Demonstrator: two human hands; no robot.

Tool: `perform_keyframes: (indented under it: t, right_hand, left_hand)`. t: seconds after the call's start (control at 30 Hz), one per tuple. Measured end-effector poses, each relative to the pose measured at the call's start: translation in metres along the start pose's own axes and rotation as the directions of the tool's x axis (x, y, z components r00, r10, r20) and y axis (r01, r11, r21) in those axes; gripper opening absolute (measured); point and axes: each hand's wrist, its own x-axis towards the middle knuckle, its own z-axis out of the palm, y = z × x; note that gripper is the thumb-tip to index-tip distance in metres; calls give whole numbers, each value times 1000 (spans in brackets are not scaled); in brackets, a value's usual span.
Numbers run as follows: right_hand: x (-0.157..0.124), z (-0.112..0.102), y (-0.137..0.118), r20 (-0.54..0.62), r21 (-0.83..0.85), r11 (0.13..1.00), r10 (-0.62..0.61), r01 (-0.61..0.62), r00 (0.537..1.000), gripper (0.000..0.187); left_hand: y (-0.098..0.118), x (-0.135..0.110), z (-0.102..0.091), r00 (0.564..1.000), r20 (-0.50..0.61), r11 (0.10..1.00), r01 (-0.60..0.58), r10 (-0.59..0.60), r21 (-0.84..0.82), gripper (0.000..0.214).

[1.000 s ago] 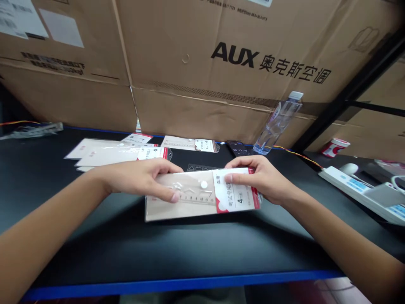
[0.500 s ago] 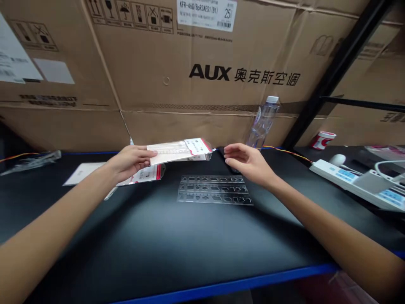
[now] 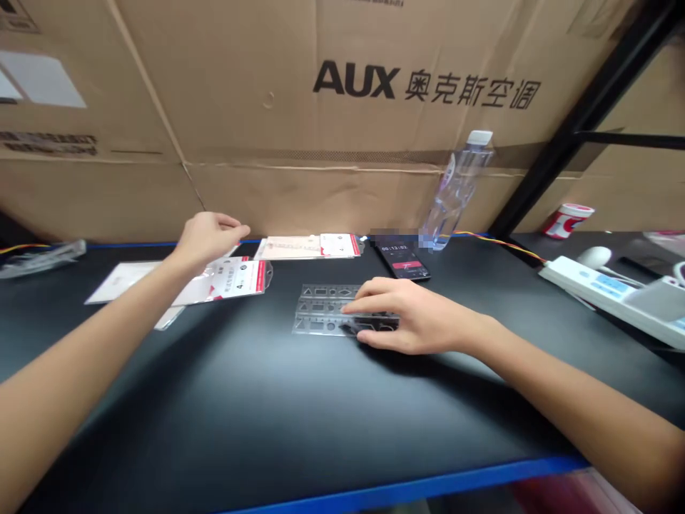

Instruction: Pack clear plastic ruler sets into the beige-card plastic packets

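Note:
My right hand (image 3: 409, 318) lies on the right part of a clear plastic stencil ruler (image 3: 321, 314) in the middle of the black table (image 3: 278, 421), fingers pinched at its edge. My left hand (image 3: 206, 235) hovers at the back left, loosely curled and holding nothing, just above a red-and-white packaged stationery set (image 3: 235, 277). Another packaged set (image 3: 310, 247) lies flat by the cardboard wall, a little to the right of that hand.
Large AUX cardboard boxes (image 3: 332, 128) wall off the back. A phone (image 3: 402, 260) and a leaning water bottle (image 3: 454, 193) stand behind the ruler. A white power strip (image 3: 610, 293), a mouse (image 3: 594, 257) and a red cup (image 3: 567, 220) sit right. More flat packets (image 3: 120, 282) lie left.
My left hand carried the packet to the back of the table and let it go. My right hand dropped onto the clear stencil ruler.

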Motion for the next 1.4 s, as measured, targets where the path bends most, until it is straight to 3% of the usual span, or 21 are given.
perform_keyframes:
  t: [0.23,0.37,0.47,0.57,0.77,0.9,0.97,1.13,1.27,1.4]
  right_hand:
    - [1,10,-19,84,44,997,-71,68,994,14]
    - [0,13,-31,127,147,988,-65,46,990,9]
    - [1,14,-37,171,180,984,-17,-14,985,15]
    - [2,14,-41,183,175,981,53,-85,982,24]
    - [2,21,-45,202,226,959,128,-173,971,39]
    - [2,20,-48,224,222,962,110,-161,968,35]
    - [2,17,-48,213,214,965,108,-154,971,28]
    - [3,10,-45,106,299,942,126,-152,986,16]
    - [1,11,-47,45,467,864,191,-189,981,12]
    - [-2,14,-50,108,590,761,258,-270,960,23]
  left_hand:
    - [-20,-45,6,995,-27,934,-82,98,346,64]
    - [-28,-55,-1,980,78,823,-196,183,533,69]
    - [-29,-56,-6,989,84,825,-151,126,545,81]
    - [-30,-56,-9,994,65,847,-109,87,521,79]
    - [-22,-60,-14,971,-62,784,-148,231,603,63]
    - [5,-73,-2,929,-17,806,-311,369,504,32]
    - [19,-82,9,925,-7,849,-346,380,399,28]
    - [38,-96,36,958,94,952,-282,271,117,30]
    - [42,-103,56,945,254,978,-196,207,-68,31]
    - [50,-109,75,926,321,958,-112,196,-262,33]
